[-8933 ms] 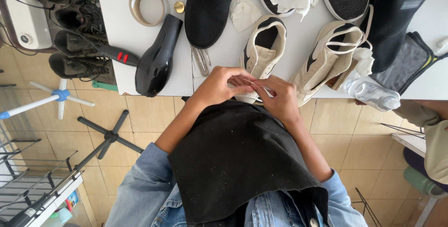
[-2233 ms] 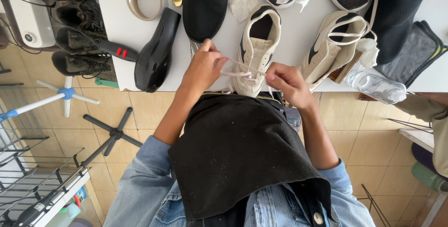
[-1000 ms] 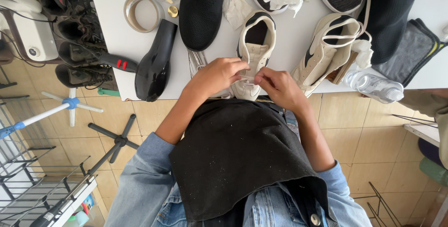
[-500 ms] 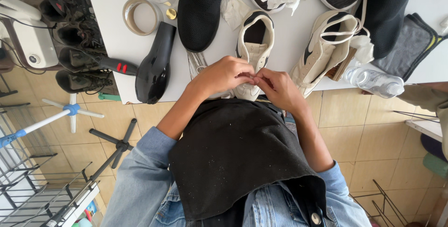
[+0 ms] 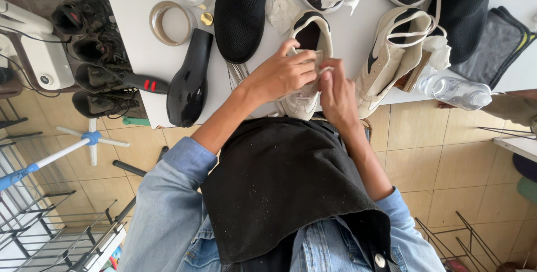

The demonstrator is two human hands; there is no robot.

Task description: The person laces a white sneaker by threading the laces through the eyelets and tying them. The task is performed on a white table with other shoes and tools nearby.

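packages: clear plastic bottle (image 5: 454, 91) | lying at white table's (image 5: 134, 54) right edge

Hair dryer (image 5: 189, 82) and second sneaker (image 5: 394, 54) flank the hands (table crowded).

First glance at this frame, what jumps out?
Both hands, left hand and right hand, meet on a cream sneaker at the white table's near edge. A black hair dryer lies to its left, and a second cream sneaker to its right.
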